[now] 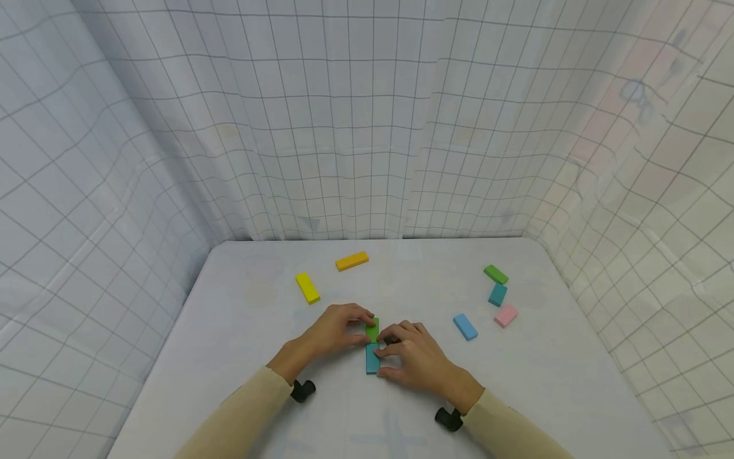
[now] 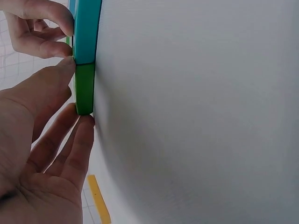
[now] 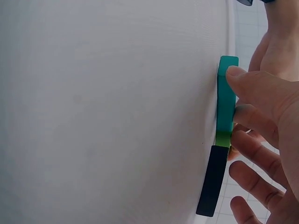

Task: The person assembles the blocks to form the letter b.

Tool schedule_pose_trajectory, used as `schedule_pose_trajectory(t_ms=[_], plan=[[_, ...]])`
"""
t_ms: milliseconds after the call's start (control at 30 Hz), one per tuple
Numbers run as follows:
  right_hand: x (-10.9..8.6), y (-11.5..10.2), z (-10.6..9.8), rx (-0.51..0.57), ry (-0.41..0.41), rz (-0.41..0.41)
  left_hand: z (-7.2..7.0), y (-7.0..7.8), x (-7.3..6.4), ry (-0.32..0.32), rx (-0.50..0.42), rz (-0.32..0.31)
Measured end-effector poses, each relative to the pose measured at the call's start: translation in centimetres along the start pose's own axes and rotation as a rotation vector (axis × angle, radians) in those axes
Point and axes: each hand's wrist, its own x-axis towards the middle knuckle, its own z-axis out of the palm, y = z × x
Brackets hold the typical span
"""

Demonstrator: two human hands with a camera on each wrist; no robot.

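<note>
Green block (image 1: 373, 329), pinched by left hand (image 1: 337, 328), abuts teal block (image 1: 372, 364), gripped by right hand (image 1: 420, 361); uneven pressure could skew them.

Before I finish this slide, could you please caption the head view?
Left hand grips a green block; right hand holds the adjoining teal block on a white table.

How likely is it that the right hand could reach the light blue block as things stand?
Likely yes: the light blue block lies nearby, with only bare table showing between it and the right hand, though that hand is touching a teal block.
</note>
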Motion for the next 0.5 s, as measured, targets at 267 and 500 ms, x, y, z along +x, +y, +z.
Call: schedule_pose_trajectory(t_ms=[267,500], plan=[[0.12,0.01,0.00,0.004,-0.018,0.013,0.22,-0.32,-0.03,0.006,-0.007,0.014],[0.16,0.04,-0.01,0.001,-0.039,0.017,0.37,-0.36,0.01,0.000,-0.020,-0.020]])
